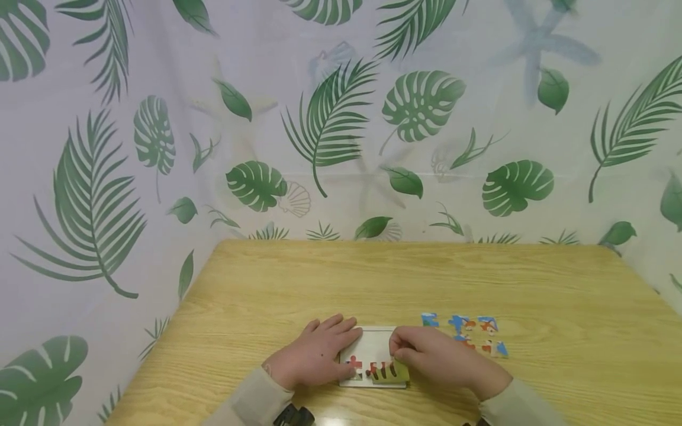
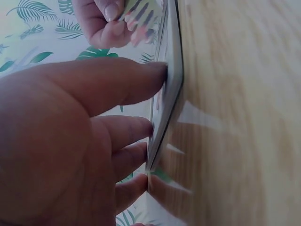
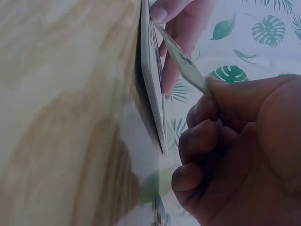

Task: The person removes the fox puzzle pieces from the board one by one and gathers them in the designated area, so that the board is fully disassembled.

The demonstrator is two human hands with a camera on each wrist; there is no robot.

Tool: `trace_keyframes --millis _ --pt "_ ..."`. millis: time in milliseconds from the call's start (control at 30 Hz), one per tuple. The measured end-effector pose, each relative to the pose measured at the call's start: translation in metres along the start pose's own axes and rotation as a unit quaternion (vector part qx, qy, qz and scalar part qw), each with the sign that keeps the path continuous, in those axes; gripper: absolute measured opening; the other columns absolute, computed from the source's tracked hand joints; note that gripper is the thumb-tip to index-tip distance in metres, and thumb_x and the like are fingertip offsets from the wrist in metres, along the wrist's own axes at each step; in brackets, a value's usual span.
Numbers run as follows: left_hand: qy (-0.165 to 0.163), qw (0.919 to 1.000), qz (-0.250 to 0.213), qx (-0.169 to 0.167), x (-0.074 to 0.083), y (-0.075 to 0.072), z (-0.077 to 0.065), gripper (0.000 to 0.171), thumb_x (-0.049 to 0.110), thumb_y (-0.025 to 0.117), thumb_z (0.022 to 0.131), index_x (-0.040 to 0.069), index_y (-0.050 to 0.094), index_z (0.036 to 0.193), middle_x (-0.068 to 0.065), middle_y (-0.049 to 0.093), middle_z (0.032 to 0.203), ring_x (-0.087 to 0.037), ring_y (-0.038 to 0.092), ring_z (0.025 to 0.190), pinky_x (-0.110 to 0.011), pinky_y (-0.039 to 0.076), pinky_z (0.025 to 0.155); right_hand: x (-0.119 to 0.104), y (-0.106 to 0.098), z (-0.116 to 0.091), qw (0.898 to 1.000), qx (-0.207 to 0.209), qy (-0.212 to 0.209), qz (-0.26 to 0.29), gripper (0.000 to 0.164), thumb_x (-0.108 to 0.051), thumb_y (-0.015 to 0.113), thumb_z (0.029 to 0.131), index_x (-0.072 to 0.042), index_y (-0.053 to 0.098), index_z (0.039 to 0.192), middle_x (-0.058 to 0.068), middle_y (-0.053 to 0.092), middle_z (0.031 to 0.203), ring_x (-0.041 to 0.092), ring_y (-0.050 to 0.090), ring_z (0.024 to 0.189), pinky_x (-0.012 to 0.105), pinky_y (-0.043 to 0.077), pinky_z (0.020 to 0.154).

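A shallow white puzzle tray [image 1: 375, 342] lies on the table. My left hand [image 1: 319, 353] rests at its left side with fairly straight fingers, the thumb touching the tray's face. Over the tray's lower right, my right hand [image 1: 444, 357] pinches a yellow-green puzzle piece [image 1: 393, 372] with dark stripes between thumb and curled index finger. In the right wrist view this striped piece [image 3: 186, 68] slants up from the tray and looks bent midway, perhaps two joined pieces. A red-and-white puzzle piece [image 1: 354, 362] lies in the tray's lower left, partly covered by my left thumb.
Several loose puzzle pieces, blue with orange and white, lie right of the tray, among them a corner piece [image 1: 487, 323] and a blue-green piece [image 1: 429, 319]. The wooden table [image 1: 399, 275] meets a leaf-patterned curtain [image 1: 341, 195] at the back and left.
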State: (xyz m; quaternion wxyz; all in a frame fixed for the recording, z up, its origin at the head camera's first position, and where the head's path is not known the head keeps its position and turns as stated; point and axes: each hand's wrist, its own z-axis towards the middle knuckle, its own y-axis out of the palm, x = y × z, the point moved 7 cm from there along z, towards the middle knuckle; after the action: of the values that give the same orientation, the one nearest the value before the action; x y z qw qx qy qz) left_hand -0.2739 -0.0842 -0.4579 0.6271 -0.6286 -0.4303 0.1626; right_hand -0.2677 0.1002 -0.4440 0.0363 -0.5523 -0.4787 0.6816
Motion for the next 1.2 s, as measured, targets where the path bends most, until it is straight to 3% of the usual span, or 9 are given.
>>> trace_keyframes --millis 267,467,767,900,1067,1200 --pt "0.001 1.0000 0.004 0.003 0.002 0.001 0.001 0.065 0.045 0.055 0.101 0.018 0.039 0.158 -0.001 0.029 0.164 -0.026 0.021 0.152 -0.062 0.019 0.115 -0.006 0.009 0.018 1.000 0.007 -0.007 -0.024 0.015 -0.022 0.056 0.105 -0.021 0.061 0.092 -0.011 0.052 0.073 0.006 0.049 0.065 0.029 0.042 0.063" --pt "-0.016 0.9998 0.010 0.010 0.005 0.001 0.001 0.064 0.051 0.047 0.103 0.017 0.041 0.157 -0.001 0.030 0.164 -0.027 0.022 0.152 -0.063 0.019 0.115 -0.008 0.012 0.019 0.999 0.020 0.005 -0.043 0.014 -0.018 0.058 0.103 -0.019 0.061 0.089 -0.009 0.054 0.074 0.008 0.050 0.065 0.031 0.042 0.062" --pt "-0.045 0.9979 0.030 0.036 0.014 -0.002 0.003 0.069 0.054 0.065 0.095 0.018 0.050 0.151 -0.003 0.040 0.159 -0.030 0.032 0.148 -0.063 0.028 0.111 -0.006 0.012 0.017 0.995 0.028 0.066 -0.072 0.015 -0.011 0.058 0.101 -0.017 0.059 0.088 -0.005 0.055 0.074 0.012 0.052 0.067 0.033 0.043 0.063" --pt "-0.056 0.9969 0.039 0.039 0.015 -0.002 0.003 0.071 0.055 0.068 0.092 0.018 0.051 0.151 -0.002 0.041 0.158 -0.029 0.034 0.147 -0.062 0.030 0.111 -0.001 0.001 0.008 0.993 0.039 0.085 -0.071 0.016 -0.012 0.055 0.104 -0.018 0.059 0.089 -0.005 0.055 0.077 0.014 0.051 0.067 0.033 0.042 0.062" --pt "-0.057 0.9967 0.043 0.039 0.016 -0.001 0.004 0.073 0.056 0.068 0.091 0.018 0.052 0.151 -0.001 0.041 0.158 -0.028 0.035 0.146 -0.062 0.030 0.111 0.014 -0.027 -0.019 0.997 0.047 0.056 -0.029 0.015 -0.017 0.050 0.108 -0.016 0.055 0.093 -0.003 0.054 0.078 0.011 0.044 0.063 0.029 0.039 0.058" --pt "-0.055 0.9970 0.040 0.037 0.015 -0.002 0.004 0.074 0.058 0.067 0.091 0.018 0.051 0.151 -0.001 0.041 0.158 -0.028 0.034 0.147 -0.062 0.030 0.111 0.034 -0.045 -0.044 0.997 0.052 0.056 0.010 0.016 -0.021 0.050 0.108 -0.013 0.053 0.094 -0.002 0.049 0.075 0.010 0.038 0.059 0.028 0.035 0.054"
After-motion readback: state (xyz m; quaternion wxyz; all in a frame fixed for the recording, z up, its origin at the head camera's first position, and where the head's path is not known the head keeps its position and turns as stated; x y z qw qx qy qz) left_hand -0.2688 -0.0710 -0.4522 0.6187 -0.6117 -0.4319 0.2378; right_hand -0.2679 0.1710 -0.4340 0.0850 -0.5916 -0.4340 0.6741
